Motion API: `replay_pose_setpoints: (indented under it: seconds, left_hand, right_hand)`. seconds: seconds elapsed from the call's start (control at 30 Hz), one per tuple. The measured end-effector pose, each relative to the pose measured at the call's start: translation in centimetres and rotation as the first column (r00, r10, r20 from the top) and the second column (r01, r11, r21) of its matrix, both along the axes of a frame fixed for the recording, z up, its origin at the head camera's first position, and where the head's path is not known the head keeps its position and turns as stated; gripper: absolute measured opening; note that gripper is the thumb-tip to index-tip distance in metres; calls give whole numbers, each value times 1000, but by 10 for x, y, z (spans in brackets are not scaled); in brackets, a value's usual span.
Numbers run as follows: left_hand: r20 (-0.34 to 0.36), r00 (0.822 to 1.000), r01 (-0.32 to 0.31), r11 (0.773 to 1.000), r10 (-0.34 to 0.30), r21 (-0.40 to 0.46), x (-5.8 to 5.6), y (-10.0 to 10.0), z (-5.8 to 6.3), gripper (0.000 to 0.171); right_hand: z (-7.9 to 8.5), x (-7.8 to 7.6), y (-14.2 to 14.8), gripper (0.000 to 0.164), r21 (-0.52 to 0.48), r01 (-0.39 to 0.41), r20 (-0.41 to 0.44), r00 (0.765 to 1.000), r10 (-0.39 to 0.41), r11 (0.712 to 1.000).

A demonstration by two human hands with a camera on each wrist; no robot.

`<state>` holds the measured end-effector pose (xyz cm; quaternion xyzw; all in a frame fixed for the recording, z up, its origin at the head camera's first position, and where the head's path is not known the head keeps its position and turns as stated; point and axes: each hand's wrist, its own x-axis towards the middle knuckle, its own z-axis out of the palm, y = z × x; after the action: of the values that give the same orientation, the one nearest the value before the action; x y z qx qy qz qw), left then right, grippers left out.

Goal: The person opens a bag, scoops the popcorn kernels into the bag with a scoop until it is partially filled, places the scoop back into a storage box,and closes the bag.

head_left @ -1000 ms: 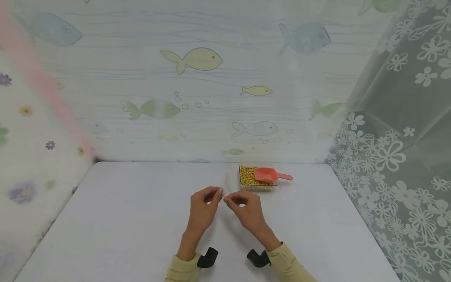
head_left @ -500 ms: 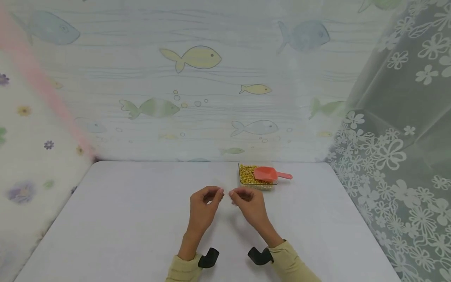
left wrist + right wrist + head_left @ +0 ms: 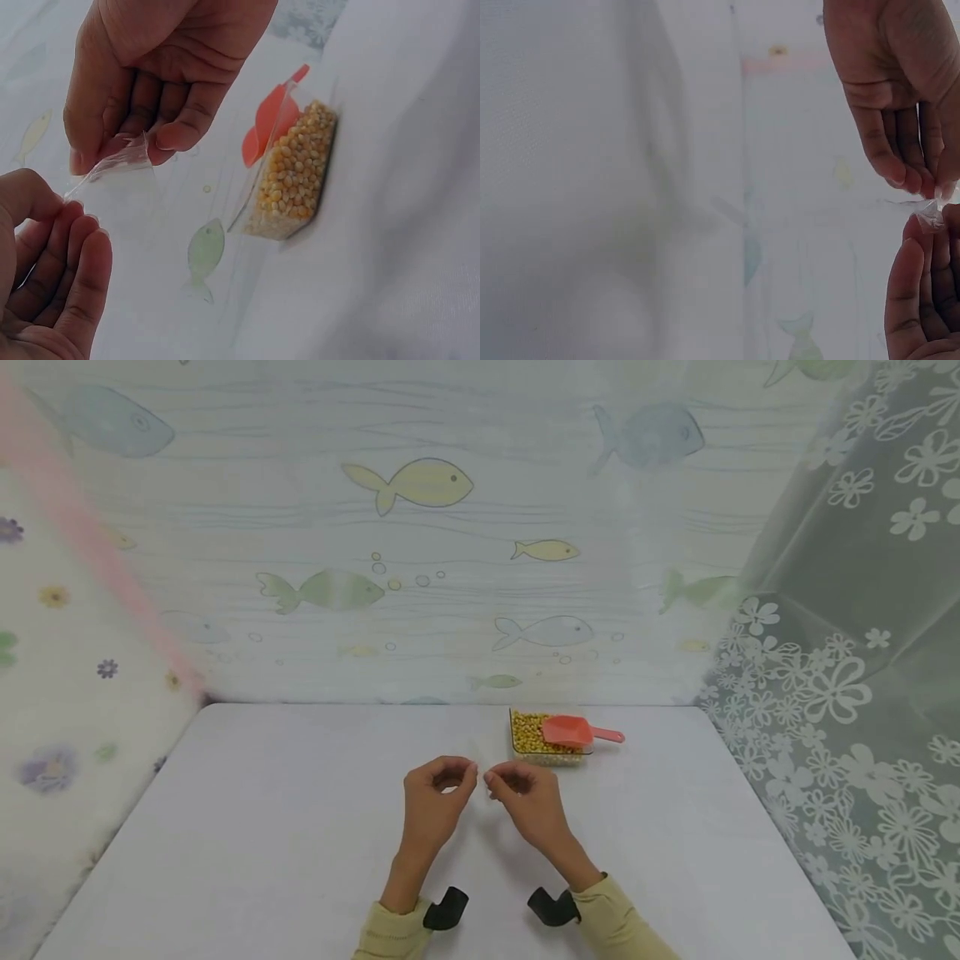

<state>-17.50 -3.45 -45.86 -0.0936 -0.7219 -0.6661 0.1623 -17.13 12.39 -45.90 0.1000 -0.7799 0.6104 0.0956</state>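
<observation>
A clear, thin plastic bag [image 3: 126,163] stretches between the two hands, its film barely visible in the head view. My left hand [image 3: 435,806] pinches one edge of it between thumb and forefinger. Opposite, my right hand [image 3: 534,810] pinches the film too, fingertips a short gap from the left ones. Crumpled film [image 3: 930,216] shows at both sets of fingertips in the right wrist view. Beyond the right hand stands a clear box [image 3: 547,760] full of yellow corn kernels [image 3: 294,165], with a coral-red scoop [image 3: 567,731] lying on top.
Both hands are over a white table [image 3: 285,827]. A fish-patterned curtain [image 3: 420,610] hangs at its back edge, and a flowered sheer curtain [image 3: 840,693] runs along the right side. Black wrist-worn pieces [image 3: 446,908] stick out near both sleeves.
The right hand has shifted slightly right, then a touch back, widening the gap between the fingertips. The left hand stays almost in place. The box and scoop have not moved.
</observation>
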Motion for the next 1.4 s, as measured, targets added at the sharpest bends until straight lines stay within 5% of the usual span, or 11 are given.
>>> replay_pose_setpoints:
  seconds: [0.53, 0.67, 0.93, 1.17, 1.4]
  left_hand:
    - [0, 996, -85, 996, 85, 1, 1, -7, -1, 5]
    - [-13, 993, -118, 993, 118, -29, 5, -6, 11, 4]
    - [-65, 990, -126, 991, 123, -45, -3, -9, -4, 12]
    - [-272, 945, -224, 967, 183, -125, -7, -4, 1, 26]
    - [-230, 961, -191, 972, 155, -140, -11, -1, 6, 26]
  right_hand:
    - [1, -5, 6, 8, -69, 86, 69, 994, -81, 994]
    - [1, -7, 10, 10, -76, 115, 54, 992, -112, 990]
    - [2, -7, 12, 6, -74, 120, -14, 993, -121, 990]
    - [13, 2, 3, 9, 78, 95, -132, 988, -84, 992]
    - [36, 14, -1, 10, 93, 40, -196, 980, -21, 995]
